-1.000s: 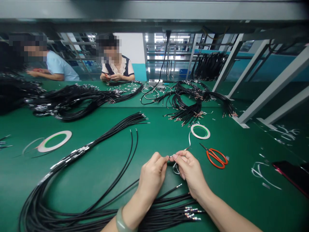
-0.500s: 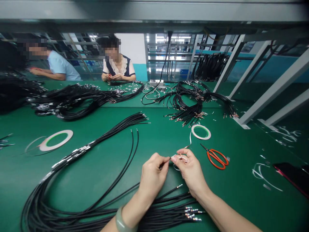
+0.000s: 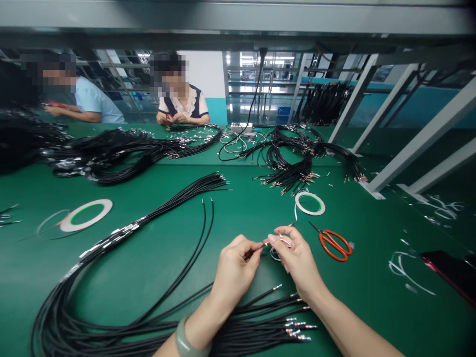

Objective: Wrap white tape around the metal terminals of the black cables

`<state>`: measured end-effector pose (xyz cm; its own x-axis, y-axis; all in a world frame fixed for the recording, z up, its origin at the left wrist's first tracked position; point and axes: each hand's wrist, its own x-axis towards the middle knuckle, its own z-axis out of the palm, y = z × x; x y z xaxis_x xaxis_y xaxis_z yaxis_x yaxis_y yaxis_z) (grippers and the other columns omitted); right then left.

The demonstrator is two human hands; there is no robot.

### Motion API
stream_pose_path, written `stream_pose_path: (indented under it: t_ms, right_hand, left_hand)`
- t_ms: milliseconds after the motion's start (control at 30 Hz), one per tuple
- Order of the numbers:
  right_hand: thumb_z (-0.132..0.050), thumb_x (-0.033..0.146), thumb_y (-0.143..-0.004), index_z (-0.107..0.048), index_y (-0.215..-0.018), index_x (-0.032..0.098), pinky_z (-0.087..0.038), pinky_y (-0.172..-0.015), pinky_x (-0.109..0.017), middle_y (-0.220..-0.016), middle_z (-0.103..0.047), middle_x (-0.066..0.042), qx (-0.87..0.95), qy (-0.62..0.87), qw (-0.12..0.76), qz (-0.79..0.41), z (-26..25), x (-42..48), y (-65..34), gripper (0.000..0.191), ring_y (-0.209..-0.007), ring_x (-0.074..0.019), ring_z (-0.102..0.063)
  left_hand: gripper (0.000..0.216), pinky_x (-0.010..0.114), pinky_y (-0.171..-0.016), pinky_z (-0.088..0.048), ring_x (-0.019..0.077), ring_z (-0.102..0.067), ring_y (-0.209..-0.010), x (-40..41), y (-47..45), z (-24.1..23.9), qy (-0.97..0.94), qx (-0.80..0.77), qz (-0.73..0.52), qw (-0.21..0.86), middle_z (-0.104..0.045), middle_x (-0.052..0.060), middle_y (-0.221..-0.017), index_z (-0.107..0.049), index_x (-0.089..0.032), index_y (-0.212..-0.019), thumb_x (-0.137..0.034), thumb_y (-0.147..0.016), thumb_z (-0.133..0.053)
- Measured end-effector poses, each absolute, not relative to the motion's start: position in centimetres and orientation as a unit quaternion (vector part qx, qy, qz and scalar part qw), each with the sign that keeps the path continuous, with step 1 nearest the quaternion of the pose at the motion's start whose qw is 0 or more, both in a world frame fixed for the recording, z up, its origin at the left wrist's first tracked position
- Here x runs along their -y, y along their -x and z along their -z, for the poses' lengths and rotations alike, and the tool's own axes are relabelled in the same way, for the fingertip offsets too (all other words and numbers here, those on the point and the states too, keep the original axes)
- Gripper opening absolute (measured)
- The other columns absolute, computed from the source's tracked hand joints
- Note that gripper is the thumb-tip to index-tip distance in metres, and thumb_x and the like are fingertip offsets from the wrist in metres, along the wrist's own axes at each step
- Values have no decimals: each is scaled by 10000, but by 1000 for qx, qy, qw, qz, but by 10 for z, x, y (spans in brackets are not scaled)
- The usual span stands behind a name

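My left hand (image 3: pixel 235 270) is closed in a pinch on the end of a thin black wire (image 3: pixel 250 254), a little above the green table (image 3: pixel 260 213). My right hand (image 3: pixel 296 259) is closed too, its fingertips pinching a narrow strip of white tape (image 3: pixel 293 218) against the wire's tip. The strip runs up to a small white tape roll (image 3: pixel 310 203). Below my wrists lies a bundle of black wires with metal terminals (image 3: pixel 293 325). Orange-handled scissors (image 3: pixel 333 242) rest just right of my right hand.
A long looped bundle of black wires (image 3: pixel 122 233) sweeps across the left. A second tape roll (image 3: pixel 85 215) lies far left. More wire bundles (image 3: pixel 293 153) sit behind. Two people (image 3: pixel 178 101) work across the table. A dark phone (image 3: pixel 451 270) lies at right, beside white frame legs (image 3: pixel 416 144).
My hands stay together at the wire tip. My right fingers have shifted slightly upward along the tape, and the terminal-ended wires below now fan out a bit more.
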<state>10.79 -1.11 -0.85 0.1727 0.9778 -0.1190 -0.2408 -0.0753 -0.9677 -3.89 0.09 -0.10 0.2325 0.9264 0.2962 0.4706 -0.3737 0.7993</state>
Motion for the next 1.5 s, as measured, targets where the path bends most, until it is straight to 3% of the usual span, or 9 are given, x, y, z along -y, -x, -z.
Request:
stream_pose_path:
  t_ms: [300,533,733,933,1100,1300,1500]
  right_hand:
    - [-778,322,-710,-538,-926,201,-395,-577,-219,-697,-639,28,385,484,579,-531,16,6,-112,344,-613,-108,-547]
    - [-722,273,-775,-512,-995,218,-423,-618,-258,-750,-645,16,453,442,581,-512,18,4,-112,309,-644,-133,-573]
    - [-715,241,-775,-472,-1036,240,-460,-664,-293,-796,-671,-3,477,408,572,-528,15,5,-116,357,-726,-169,-621]
    - [-750,265,-741,-483,-1023,239,-468,-642,-277,-875,-685,-23,481,392,548,-561,6,5,-125,389,-755,-165,-629]
    - [-682,382,-800,-496,-1004,223,-396,-469,-211,-821,-692,-16,449,411,554,-568,-2,7,-119,319,-505,-90,-535]
    - [-759,284,-735,-495,-1000,231,-478,-667,-266,-805,-677,-2,425,369,573,-596,9,5,-112,378,-695,-141,-617]
    - [-771,247,-711,-493,-1037,249,-498,-719,-309,-845,-678,-3,425,347,563,-618,13,3,-113,429,-721,-157,-641]
  left_hand:
    - [133,230,-556,-431,136,-582,-601,1,39,0,-719,-484,-391,309,-604,22,-648,-737,-165,-799,-194,-799,-608]
    - [150,195,-462,-470,111,-600,-448,-4,38,-7,-468,-516,-379,609,-673,41,-544,-696,-95,-760,-219,-685,-737]
    - [276,154,-462,-499,92,-623,-482,-10,47,-11,-360,-465,-349,730,-692,40,-594,-692,-78,-781,-214,-586,-833]
    - [283,132,-450,-499,85,-633,-503,-10,50,-13,-345,-443,-353,748,-685,29,-617,-651,-88,-819,-184,-617,-824]
    - [304,131,-432,-494,87,-624,-476,-9,48,-16,-353,-443,-353,745,-658,3,-560,-619,-97,-813,-178,-608,-828]
    - [288,134,-458,-507,93,-646,-513,-9,50,-15,-333,-422,-340,772,-696,41,-656,-617,-98,-846,-178,-646,-809]
    - [289,133,-472,-513,93,-649,-527,-10,52,-16,-304,-396,-345,795,-696,45,-674,-595,-118,-860,-162,-663,-802]
